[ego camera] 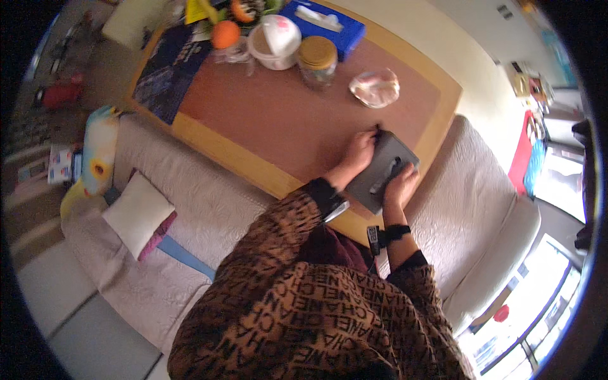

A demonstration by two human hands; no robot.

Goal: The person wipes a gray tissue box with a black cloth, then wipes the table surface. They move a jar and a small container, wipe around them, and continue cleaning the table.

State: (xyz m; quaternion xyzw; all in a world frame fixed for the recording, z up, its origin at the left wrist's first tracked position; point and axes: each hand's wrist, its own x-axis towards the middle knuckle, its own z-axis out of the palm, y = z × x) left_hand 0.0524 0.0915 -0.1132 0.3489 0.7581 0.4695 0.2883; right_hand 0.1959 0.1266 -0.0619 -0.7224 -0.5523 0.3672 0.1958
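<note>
At the near right of the table, my left hand [359,151] and my right hand [402,184] grip a grey box [367,188] from opposite sides. The box looks like a tissue box, with a long slot in its top face. Something dark and pale shows in that slot, too blurred to name. My right fingers lie over the top edge beside the slot. Beside my left fingertips, at the far corner of the box, a small dark bit sticks out; I cannot tell what it is. The box lies tilted across the table's corner, and its underside is hidden.
A crumpled plastic bag [375,88] lies beyond the box. Farther back stand a lidded jar [317,61], a white tub [274,57], an orange [225,34] and a blue tissue box [352,43]. Covered sofas [190,156] line the table's near and right sides; one holds a cushion [138,214].
</note>
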